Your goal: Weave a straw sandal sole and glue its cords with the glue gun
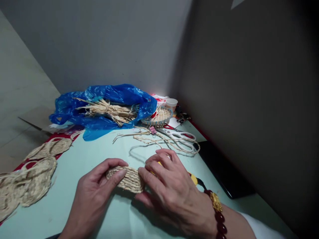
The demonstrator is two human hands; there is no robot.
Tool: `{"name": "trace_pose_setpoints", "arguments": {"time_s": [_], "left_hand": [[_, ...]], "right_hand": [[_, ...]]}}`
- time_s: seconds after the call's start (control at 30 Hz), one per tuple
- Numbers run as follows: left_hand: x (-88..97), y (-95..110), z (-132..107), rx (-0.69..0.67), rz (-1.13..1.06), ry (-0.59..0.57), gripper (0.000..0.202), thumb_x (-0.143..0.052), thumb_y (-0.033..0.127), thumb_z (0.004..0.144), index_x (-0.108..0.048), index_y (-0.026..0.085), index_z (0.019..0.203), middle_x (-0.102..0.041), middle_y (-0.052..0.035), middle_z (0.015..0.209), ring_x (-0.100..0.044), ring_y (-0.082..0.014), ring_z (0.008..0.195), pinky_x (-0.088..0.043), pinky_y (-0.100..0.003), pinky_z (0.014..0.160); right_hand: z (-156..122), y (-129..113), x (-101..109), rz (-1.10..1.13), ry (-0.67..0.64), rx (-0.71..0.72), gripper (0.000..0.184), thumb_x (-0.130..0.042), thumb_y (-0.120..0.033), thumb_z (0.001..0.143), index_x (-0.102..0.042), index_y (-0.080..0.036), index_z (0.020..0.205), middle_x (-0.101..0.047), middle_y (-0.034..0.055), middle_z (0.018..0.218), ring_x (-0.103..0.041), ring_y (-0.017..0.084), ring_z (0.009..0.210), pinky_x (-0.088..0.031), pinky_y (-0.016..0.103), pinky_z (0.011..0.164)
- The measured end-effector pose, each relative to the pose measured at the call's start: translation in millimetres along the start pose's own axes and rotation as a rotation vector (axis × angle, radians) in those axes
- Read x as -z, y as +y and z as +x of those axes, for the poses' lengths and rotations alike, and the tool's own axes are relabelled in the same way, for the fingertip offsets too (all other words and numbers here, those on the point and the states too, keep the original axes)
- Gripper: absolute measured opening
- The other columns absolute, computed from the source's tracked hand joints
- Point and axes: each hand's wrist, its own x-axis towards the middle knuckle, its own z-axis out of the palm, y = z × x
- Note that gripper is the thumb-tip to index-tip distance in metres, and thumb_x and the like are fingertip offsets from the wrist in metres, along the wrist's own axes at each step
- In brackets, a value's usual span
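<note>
A small woven straw piece [128, 179] lies on the pale green table [82, 159] between my hands. My left hand [96, 191] grips its left end, thumb and fingers curled round the edge. My right hand [169, 189] is closed on its right end, fingers pressed on top, with a yellow-handled tool [194, 179] partly hidden under the palm. A bracelet of dark red beads [218, 215] circles my right wrist.
Woven straw sandals [32, 181] lie at the left edge. A blue plastic bag [104, 106] with straw bundles sits at the back, beside a round woven basket [159, 116], white scissors [180, 137], loose twisted cord [149, 139] and a cup [171, 103]. A dark slab [221, 169] lies to the right.
</note>
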Motion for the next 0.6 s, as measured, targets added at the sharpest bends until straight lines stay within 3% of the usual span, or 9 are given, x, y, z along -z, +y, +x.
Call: {"name": "trace_pose_setpoints", "arguments": {"time_s": [0.2, 0.27, 0.37, 0.47, 0.6], "left_hand": [[5.5, 9.3, 2.7, 0.087, -0.345, -0.197, 0.024, -0.064, 0.045, 0.085, -0.071, 0.022, 0.082, -0.068, 0.0016, 0.076, -0.06, -0.016, 0.073, -0.049, -0.021, 0.066], [9.4, 12.1, 4.5, 0.092, -0.395, -0.193, 0.029, -0.057, 0.045, 0.09, -0.072, 0.022, 0.082, -0.072, -0.0015, 0.085, -0.063, -0.0192, 0.086, -0.051, -0.023, 0.074], [12.1, 15.3, 6.2, 0.049, -0.286, -0.247, 0.032, -0.054, 0.047, 0.091, -0.073, 0.023, 0.087, -0.073, -0.0023, 0.094, -0.063, -0.0212, 0.094, -0.049, -0.024, 0.077], [8.2, 17.7, 4.8, -0.02, -0.03, -0.401, 0.021, -0.062, 0.042, 0.087, -0.071, 0.024, 0.086, -0.07, 0.001, 0.083, -0.062, -0.0189, 0.08, -0.046, -0.025, 0.071], [0.9, 15.8, 1.3, -0.097, 0.151, -0.401, 0.014, -0.064, 0.034, 0.085, -0.068, 0.024, 0.077, -0.07, 0.0035, 0.074, -0.061, -0.0175, 0.075, -0.044, -0.024, 0.072]], "right_hand": [[0.0, 8.3, 7.6, 0.064, -0.06, 0.004, 0.026, -0.058, -0.03, 0.095, -0.065, -0.01, 0.11, -0.066, 0.0098, 0.095, -0.051, 0.024, 0.093, -0.036, 0.048, 0.094], [-0.4, 12.1, 10.7, 0.108, -0.106, 0.007, 0.025, -0.06, -0.032, 0.094, -0.066, -0.011, 0.108, -0.066, 0.0091, 0.095, -0.051, 0.024, 0.092, -0.037, 0.047, 0.093], [-0.6, 16.1, 12.1, 0.162, -0.169, 0.024, 0.025, -0.061, -0.033, 0.093, -0.065, -0.013, 0.108, -0.065, 0.0083, 0.096, -0.051, 0.023, 0.093, -0.038, 0.045, 0.092], [0.4, 17.0, 12.2, 0.185, -0.197, 0.051, 0.026, -0.059, -0.033, 0.094, -0.065, -0.014, 0.11, -0.065, 0.008, 0.095, -0.051, 0.022, 0.093, -0.038, 0.044, 0.093], [2.1, 15.4, 12.9, 0.185, -0.205, 0.071, 0.027, -0.057, -0.035, 0.095, -0.065, -0.014, 0.11, -0.066, 0.008, 0.093, -0.052, 0.022, 0.09, -0.039, 0.043, 0.093]]}}
